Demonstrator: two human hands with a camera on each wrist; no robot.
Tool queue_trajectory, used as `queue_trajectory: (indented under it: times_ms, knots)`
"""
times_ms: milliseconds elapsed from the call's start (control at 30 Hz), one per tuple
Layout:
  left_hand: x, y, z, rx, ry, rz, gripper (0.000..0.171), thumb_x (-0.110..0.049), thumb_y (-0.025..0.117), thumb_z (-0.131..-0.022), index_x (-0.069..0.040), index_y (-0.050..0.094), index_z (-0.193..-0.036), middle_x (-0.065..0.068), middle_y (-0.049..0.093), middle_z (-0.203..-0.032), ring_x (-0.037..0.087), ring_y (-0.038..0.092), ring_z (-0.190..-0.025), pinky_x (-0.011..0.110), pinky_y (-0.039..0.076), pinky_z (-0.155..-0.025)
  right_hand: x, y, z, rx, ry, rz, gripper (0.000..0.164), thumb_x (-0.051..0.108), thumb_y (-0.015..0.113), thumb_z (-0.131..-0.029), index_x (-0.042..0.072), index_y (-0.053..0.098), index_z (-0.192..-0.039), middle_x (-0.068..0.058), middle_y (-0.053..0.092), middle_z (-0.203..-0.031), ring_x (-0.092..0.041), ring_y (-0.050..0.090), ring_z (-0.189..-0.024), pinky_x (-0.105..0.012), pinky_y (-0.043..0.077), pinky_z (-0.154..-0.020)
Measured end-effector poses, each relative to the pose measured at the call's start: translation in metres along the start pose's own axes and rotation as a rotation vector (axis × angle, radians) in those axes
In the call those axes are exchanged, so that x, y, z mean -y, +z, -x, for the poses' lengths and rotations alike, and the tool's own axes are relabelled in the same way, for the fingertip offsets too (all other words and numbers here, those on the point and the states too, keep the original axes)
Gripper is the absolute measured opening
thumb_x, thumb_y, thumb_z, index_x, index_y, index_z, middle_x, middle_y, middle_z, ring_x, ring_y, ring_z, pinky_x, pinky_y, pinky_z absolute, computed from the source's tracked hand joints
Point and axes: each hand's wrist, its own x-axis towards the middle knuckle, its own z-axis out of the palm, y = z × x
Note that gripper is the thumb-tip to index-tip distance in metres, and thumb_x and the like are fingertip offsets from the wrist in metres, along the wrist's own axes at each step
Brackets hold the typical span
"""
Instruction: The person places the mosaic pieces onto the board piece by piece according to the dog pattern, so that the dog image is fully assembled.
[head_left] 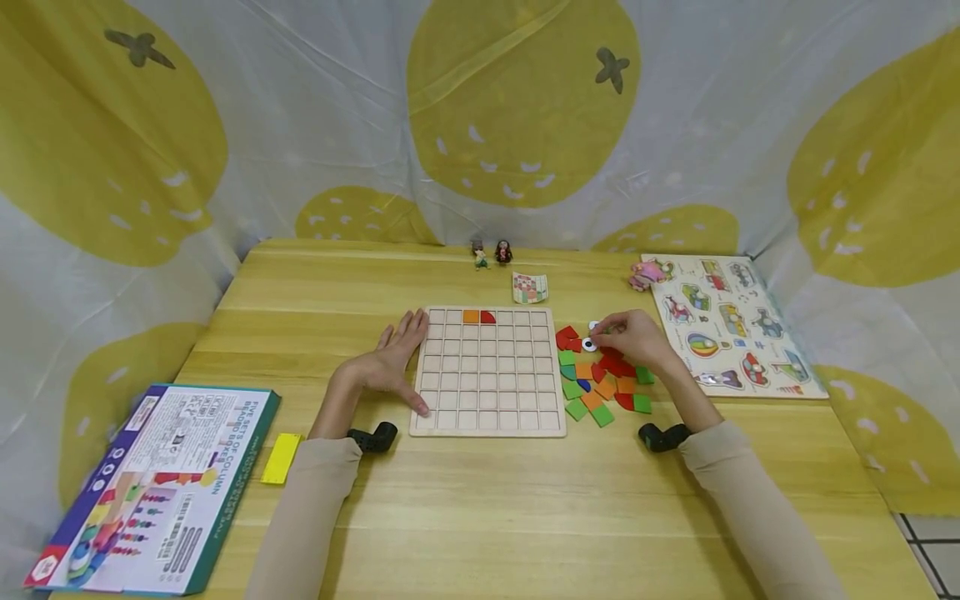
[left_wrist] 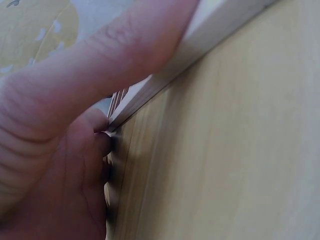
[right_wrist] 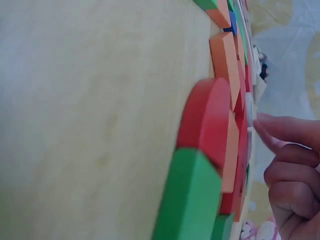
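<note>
Fingertips of the right hand (head_left: 636,337) are at a white eye disc (head_left: 589,344), grip unclear, among tiles (head_left: 583,372) just right of the grid board (head_left: 487,365); the left hand (head_left: 386,365), fingers spread, rests along the board's left edge, farther from the disc.

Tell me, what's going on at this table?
A person's left hand rests at the left edge of a gridded wooden board. Their right hand is at a white piece with a black dot, by scattered coloured pieces; I can't tell whether it is pinched. An orange square and a red piece sit side by side in the board's far row.
</note>
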Motion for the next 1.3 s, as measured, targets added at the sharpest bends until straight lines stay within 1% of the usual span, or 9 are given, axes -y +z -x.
queue_trajectory:
  times_ms: [167,433,533,700,800,933,1000,1167,1300]
  knots:
    - [0.001,0.000,0.001,0.003,-0.001,0.003,0.154,-0.049,0.091,-0.053,-0.005,-0.019,-0.152,0.013,-0.027,-0.159,0.032,-0.025,-0.147,0.057,-0.013,-0.119,0.014,0.005,-0.013,0.041,-0.072,0.007,0.024,0.020,0.069,-0.089,0.012,0.073,-0.111,0.003,0.035,-0.049,-0.013,0.028,-0.043,-0.025,0.026,-0.042]
    - [-0.003,0.000,-0.001,0.004,-0.007,-0.023,0.155,-0.052,0.090,-0.052,-0.007,-0.019,-0.152,0.012,-0.027,-0.159,0.029,-0.025,-0.148,0.055,-0.012,-0.121,0.020,0.002,-0.034,0.204,-0.065,-0.046,0.023,0.015,0.071,-0.087,0.006,0.073,-0.108,-0.001,0.051,-0.054,-0.011,0.035,-0.049,-0.023,0.033,-0.051]
    - [-0.003,0.001,-0.002,0.007,0.000,-0.019,0.154,-0.052,0.090,-0.053,-0.006,-0.019,-0.152,0.013,-0.027,-0.159,0.030,-0.025,-0.148,0.056,-0.013,-0.120,0.016,-0.001,-0.036,0.239,-0.032,-0.074,0.025,0.015,0.073,-0.085,0.003,0.073,-0.108,0.001,0.050,-0.055,-0.011,0.035,-0.051,-0.024,0.033,-0.053]
    - [-0.002,0.001,-0.001,0.003,-0.004,-0.004,0.155,-0.051,0.091,-0.052,-0.006,-0.019,-0.152,0.012,-0.027,-0.159,0.030,-0.025,-0.148,0.056,-0.013,-0.120,0.015,-0.001,-0.040,0.218,0.024,-0.075,0.027,0.018,0.076,-0.083,0.004,0.073,-0.106,0.004,0.056,-0.056,-0.010,0.033,-0.050,-0.024,0.030,-0.051]
    - [-0.002,0.000,0.000,0.001,-0.012,-0.009,0.155,-0.051,0.091,-0.051,-0.007,-0.019,-0.152,0.011,-0.027,-0.159,0.029,-0.025,-0.148,0.055,-0.012,-0.120,0.017,0.001,-0.041,0.137,0.062,-0.081,0.028,0.022,0.077,-0.082,0.004,0.073,-0.104,0.000,0.067,-0.065,-0.010,0.043,-0.051,-0.024,0.035,-0.049]
    - [-0.001,0.000,0.001,0.000,-0.006,-0.016,0.154,-0.051,0.091,-0.052,-0.007,-0.018,-0.152,0.010,-0.027,-0.160,0.028,-0.025,-0.148,0.054,-0.012,-0.121,0.020,0.002,-0.040,0.037,0.101,-0.034,0.032,0.029,0.078,-0.080,0.003,0.072,-0.099,-0.004,0.068,-0.070,-0.014,0.048,-0.053,-0.026,0.040,-0.050]
    - [-0.001,0.000,0.001,0.001,-0.006,-0.013,0.153,-0.050,0.091,-0.053,-0.007,-0.018,-0.152,0.010,-0.027,-0.160,0.028,-0.025,-0.148,0.054,-0.012,-0.121,0.020,0.000,-0.039,0.055,0.095,-0.021,0.033,0.028,0.078,-0.081,0.004,0.071,-0.102,-0.005,0.067,-0.069,-0.016,0.047,-0.054,-0.027,0.040,-0.051]
    - [-0.001,0.000,0.001,0.002,-0.008,-0.008,0.154,-0.051,0.091,-0.052,-0.007,-0.018,-0.152,0.010,-0.027,-0.159,0.028,-0.025,-0.148,0.054,-0.012,-0.121,0.013,-0.006,-0.042,0.187,0.020,-0.092,0.037,0.013,0.075,-0.083,0.005,0.066,-0.118,-0.006,0.061,-0.057,-0.016,0.044,-0.050,-0.029,0.035,-0.050]
    - [-0.001,-0.001,0.001,0.000,-0.003,-0.007,0.155,-0.051,0.091,-0.052,-0.007,-0.018,-0.152,0.011,-0.027,-0.160,0.028,-0.025,-0.148,0.054,-0.012,-0.121,0.011,-0.006,-0.049,0.213,-0.038,-0.109,0.037,0.008,0.073,-0.083,0.005,0.066,-0.120,-0.003,0.048,-0.050,-0.012,0.034,-0.046,-0.028,0.030,-0.047]
